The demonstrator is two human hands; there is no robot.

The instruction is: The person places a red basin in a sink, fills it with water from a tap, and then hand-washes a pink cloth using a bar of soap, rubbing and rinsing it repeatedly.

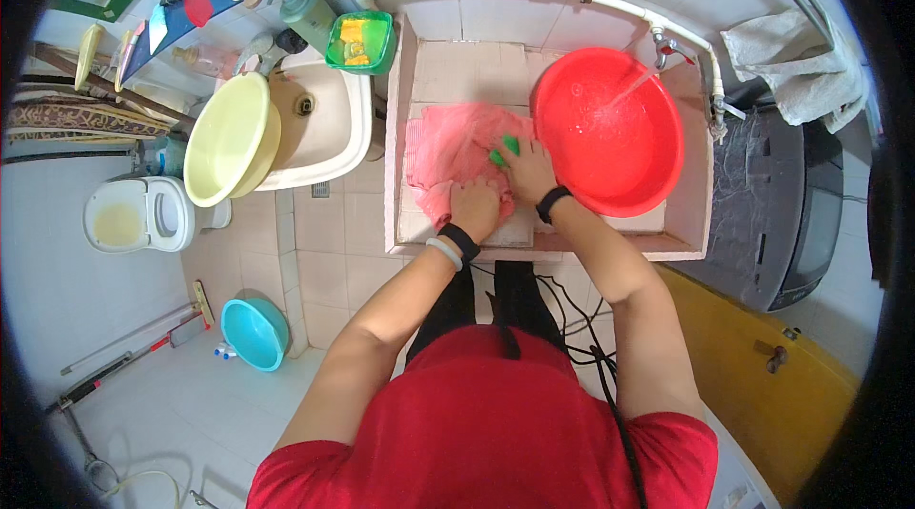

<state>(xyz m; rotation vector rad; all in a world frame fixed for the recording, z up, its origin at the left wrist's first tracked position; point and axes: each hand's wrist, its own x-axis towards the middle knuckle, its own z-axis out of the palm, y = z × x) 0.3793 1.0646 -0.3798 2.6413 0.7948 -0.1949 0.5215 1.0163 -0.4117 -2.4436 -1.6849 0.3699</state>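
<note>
A wet pink cloth (448, 142) lies spread and rumpled over the tiled floor of a sink. My left hand (476, 210) is closed on the cloth's near edge, pressing it down. Just to the right and a little farther away, my right hand (530, 173) grips a small bright green block (504, 150) against the cloth; I cannot tell whether it is soap or a brush. Beside that hand stands a red basin (610, 166) with water in it. A thin stream falls into it from the tap (661, 47) at its far right.
The tiled sink (402, 223) has raised walls around the work. A green soap box (385, 63) rests at its far left corner. Farther left, a yellow basin (202, 152) leans on a washbasin (348, 152). A dark washing machine (739, 194) stands right; black cords (596, 352) hang near my legs.
</note>
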